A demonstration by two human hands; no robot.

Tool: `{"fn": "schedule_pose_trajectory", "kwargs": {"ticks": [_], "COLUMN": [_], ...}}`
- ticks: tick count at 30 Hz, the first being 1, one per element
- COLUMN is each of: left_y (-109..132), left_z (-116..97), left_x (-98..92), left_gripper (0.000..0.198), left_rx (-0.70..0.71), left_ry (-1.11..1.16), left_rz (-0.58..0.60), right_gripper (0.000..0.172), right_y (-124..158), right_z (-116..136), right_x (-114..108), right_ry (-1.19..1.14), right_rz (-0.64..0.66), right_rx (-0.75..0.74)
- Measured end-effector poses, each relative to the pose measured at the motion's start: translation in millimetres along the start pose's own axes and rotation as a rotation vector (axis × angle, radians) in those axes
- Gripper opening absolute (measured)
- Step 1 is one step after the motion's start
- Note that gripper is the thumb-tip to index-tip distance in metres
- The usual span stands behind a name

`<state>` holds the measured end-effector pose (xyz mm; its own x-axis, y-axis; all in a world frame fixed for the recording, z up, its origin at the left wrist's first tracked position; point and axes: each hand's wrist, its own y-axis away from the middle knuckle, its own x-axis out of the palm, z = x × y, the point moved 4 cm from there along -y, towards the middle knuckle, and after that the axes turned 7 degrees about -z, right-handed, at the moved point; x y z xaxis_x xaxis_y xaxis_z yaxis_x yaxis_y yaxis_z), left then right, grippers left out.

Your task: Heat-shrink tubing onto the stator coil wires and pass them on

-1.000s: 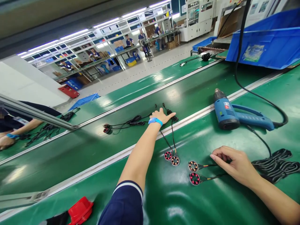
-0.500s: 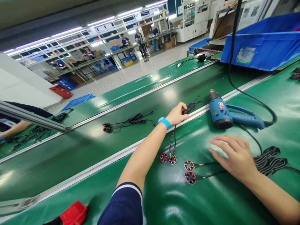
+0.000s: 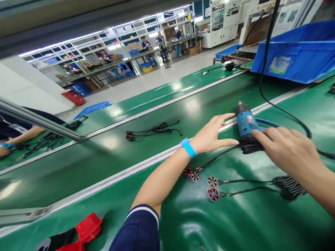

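Note:
My left hand (image 3: 212,135), with a blue wristband, reaches over the rail with fingers and thumb spread apart and nothing in them. Its thumb tip is close to a black cable bundle (image 3: 250,145). My right hand (image 3: 290,144) is closed on that bundle, in front of the heat gun (image 3: 246,122); some of its fingers are hidden. From the bundle, leads run left to a pair of ring-shaped wound coils, one red (image 3: 187,171) and one copper-coloured (image 3: 195,176). Below lies a second pair, copper (image 3: 212,181) and red (image 3: 214,194), wired to another coiled cable (image 3: 289,188).
Another cable with coils (image 3: 157,129) lies in the sunken green lane beyond the rail (image 3: 146,162). A large blue bin (image 3: 290,62) stands at the back right. Red plastic parts (image 3: 89,226) lie front left. A co-worker's arm (image 3: 23,136) is over cables at far left.
My left hand has let go of the black cable bundle and opened. The bundle is now nearer, under my right hand, which moved up beside the heat gun and closed.

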<state>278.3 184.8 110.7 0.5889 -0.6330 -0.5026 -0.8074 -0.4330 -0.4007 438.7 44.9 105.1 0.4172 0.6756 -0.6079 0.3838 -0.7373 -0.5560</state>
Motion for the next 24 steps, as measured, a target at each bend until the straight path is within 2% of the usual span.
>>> {"fn": "schedule_pose_trajectory", "kwargs": {"ticks": [3, 5, 7, 10, 12, 16, 20, 24], "left_y": [40.4, 68.6, 92.4, 115.6, 121.5, 120.7, 120.6, 121.1], "left_z": [4.7, 8.9, 12.0, 14.0, 14.5, 16.0, 16.3, 14.7], "left_x": [-27.0, -34.6, -29.7, -11.4, -0.7, 11.5, 16.8, 20.0], "left_gripper": [0.055, 0.041, 0.031, 0.023, 0.023, 0.024, 0.034, 0.037], "left_rx": [-0.112, -0.150, -0.142, -0.129, -0.137, -0.158, -0.141, -0.137], "left_ry": [-0.156, -0.240, -0.282, -0.325, -0.380, -0.491, -0.492, -0.558], "left_rz": [-0.068, -0.059, 0.064, 0.291, 0.364, 0.380, 0.362, 0.363], "right_gripper": [0.025, 0.021, 0.019, 0.040, 0.045, 0.037, 0.055, 0.065], "right_y": [28.4, 49.6, 71.0, 100.4, 117.4, 144.0, 157.9, 166.0], "right_z": [-10.0, -16.4, -23.4, -36.5, -46.7, -68.1, -79.0, -78.4], "right_x": [3.7, 12.9, 26.0, 47.7, 60.7, 75.0, 69.6, 62.6], "right_ry": [-0.022, -0.048, -0.094, -0.203, -0.291, -0.484, -0.770, -0.841], "right_rz": [0.122, 0.219, 0.324, 0.472, 0.556, 0.633, 0.681, 0.761], "right_rx": [0.017, 0.052, 0.099, 0.191, 0.263, 0.418, 0.503, 0.578]}}
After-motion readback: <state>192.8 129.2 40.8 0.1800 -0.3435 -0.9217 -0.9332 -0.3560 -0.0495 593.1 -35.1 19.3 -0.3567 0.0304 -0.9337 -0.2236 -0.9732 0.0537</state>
